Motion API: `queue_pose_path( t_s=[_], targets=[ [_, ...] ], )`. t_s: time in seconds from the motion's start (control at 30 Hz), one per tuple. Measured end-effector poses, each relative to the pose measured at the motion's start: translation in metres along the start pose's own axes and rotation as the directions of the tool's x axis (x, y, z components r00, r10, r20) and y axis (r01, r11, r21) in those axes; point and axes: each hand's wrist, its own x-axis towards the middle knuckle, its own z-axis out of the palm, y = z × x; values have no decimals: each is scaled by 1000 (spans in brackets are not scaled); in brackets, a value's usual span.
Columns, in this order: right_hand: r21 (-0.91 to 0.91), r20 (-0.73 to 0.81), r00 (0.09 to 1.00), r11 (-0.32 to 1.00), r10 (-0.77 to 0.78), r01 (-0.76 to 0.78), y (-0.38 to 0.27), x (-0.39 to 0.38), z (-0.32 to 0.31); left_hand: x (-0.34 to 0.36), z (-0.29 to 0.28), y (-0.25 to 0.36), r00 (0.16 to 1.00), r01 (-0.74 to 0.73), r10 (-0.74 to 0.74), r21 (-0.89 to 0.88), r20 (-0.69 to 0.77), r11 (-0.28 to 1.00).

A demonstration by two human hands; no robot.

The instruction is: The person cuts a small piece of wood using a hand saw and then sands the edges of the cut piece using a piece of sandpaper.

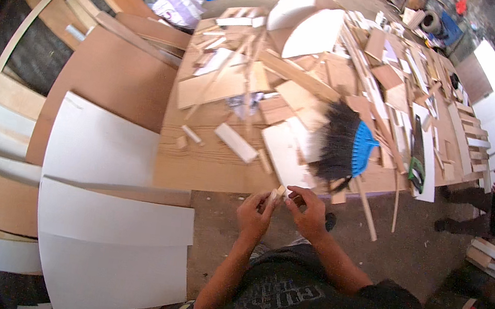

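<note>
While held just off the near edge of the bench (209,168), a small pale wood offcut (276,194) at lower centre is pinched between left hand (254,214) and right hand (308,213), both closed on it, apparently so it is clear of the scrap. A blue-headed brush (346,146) lies just beyond.
</note>
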Motion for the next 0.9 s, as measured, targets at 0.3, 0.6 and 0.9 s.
queue_pose_path(
  t_s=[0.3,0.6,0.9],
  targets=[
    [115,405,908,979,107,-167,-88,-4,192,-26,-209,-72,998,51,-46,103,-46,993],
    [203,266,947,949,182,-240,-88,68,336,71,-288,-152,997,45,-43,41,-67,998],
    [283,204,923,883,326,-375,-79,154,464,208,-364,-228,986,51,-83,209,144,977]
  ],
)
